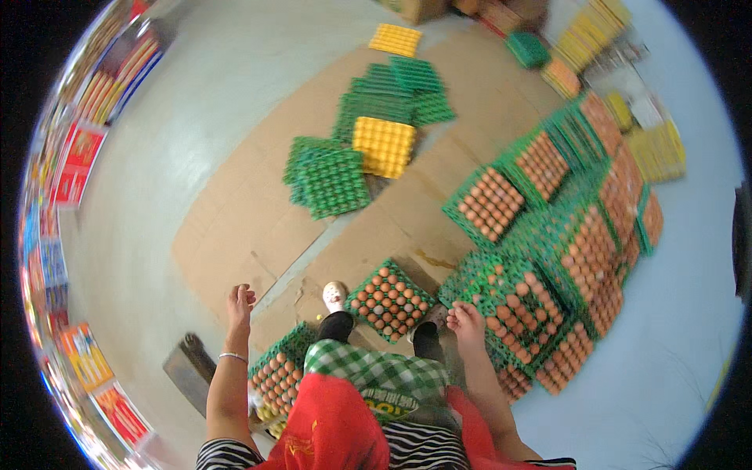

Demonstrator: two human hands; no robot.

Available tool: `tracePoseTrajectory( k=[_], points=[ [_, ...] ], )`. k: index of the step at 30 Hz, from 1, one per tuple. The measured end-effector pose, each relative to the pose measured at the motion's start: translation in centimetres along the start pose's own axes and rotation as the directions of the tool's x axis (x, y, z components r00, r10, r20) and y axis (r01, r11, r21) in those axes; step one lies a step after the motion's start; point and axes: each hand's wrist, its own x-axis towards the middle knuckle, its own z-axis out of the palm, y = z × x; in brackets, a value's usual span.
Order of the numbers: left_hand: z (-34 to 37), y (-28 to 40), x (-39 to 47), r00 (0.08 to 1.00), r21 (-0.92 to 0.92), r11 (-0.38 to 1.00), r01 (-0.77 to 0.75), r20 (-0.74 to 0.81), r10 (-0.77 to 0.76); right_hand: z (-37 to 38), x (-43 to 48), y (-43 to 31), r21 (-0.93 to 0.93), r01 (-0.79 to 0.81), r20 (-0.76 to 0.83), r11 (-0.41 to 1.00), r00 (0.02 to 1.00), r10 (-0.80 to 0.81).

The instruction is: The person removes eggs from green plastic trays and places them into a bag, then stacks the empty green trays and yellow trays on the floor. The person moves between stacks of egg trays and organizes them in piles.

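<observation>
My left hand (241,301) hangs over the floor with loosely bent fingers and nothing in it. My right hand (467,322) is in front of the near edge of a tall stack of green egg trays (470,273); its fingers are half curled and no object shows in them. Between my feet sits a green tray of brown eggs (389,301), filled in rows, and neither hand touches it. Left of my legs, another stack of trays with brown eggs (277,376) is partly hidden by my apron (346,411).
Empty green trays (335,182) and a yellow tray (383,147) lie on flattened cardboard (247,217) ahead. Egg-filled stacks (593,247) line the wall at right. A dark board-like object (191,370) lies at lower left. Shelves of packaged goods (106,88) run along the left.
</observation>
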Motion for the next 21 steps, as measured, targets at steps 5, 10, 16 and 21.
tracePoseTrajectory(
  k=[5,10,16,21],
  points=[
    [-10.4,-9.7,-4.7,0.959,-0.227,0.935,0.272,-0.021,-0.283,14.1,-3.0,-3.5,-0.255,0.227,0.360,0.940,0.924,-0.126],
    [-9.3,-19.5,-16.3,0.933,-0.302,0.882,0.361,0.113,-0.343,23.4,-3.6,-6.7,-0.506,0.432,0.620,0.747,0.784,-0.033],
    [-3.4,-26.8,-28.4,0.809,-0.280,0.785,0.552,-0.048,-0.586,28.2,-0.3,-9.0,-0.696,0.509,0.624,0.507,0.778,0.076],
    [2.2,-24.8,-31.3,0.734,-0.462,0.690,0.557,-0.114,-0.669,32.6,2.4,-9.1,-0.685,0.631,0.719,0.365,0.668,0.194]
  ],
)
